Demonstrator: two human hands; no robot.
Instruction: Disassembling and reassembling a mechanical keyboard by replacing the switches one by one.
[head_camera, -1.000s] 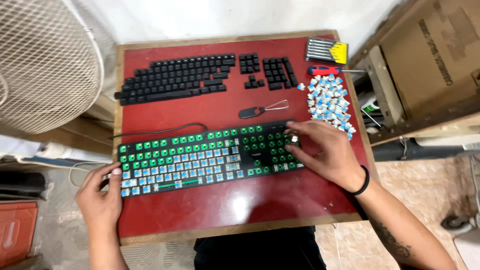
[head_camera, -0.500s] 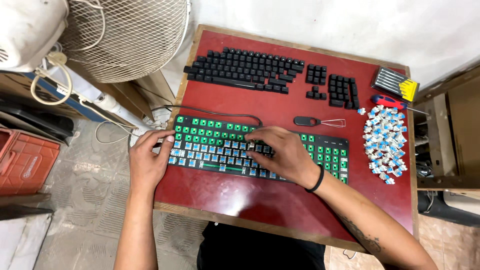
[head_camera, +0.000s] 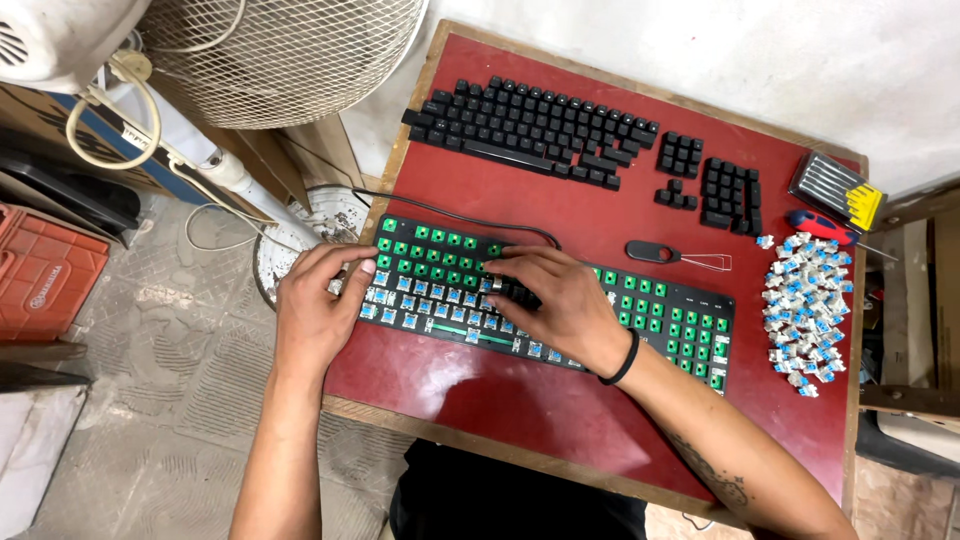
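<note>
A black keyboard with its keycaps off, showing a green board and blue switches, lies on the red table. My left hand grips its left end, thumb on the top edge. My right hand lies over the middle rows with its fingers curled and fingertips bunched on the switches. Whatever is under them is hidden. A cable runs along the keyboard's back edge.
Black keycaps lie in keyboard layout at the back, with smaller groups to their right. A wire keycap puller lies behind the keyboard. At the right are a pile of loose blue switches, a screwdriver set and a red-handled tool. A fan stands to the left.
My right hand has moved left along the keyboard, from its right end to the middle rows. My left hand stays at the left end. The view has swung left.
</note>
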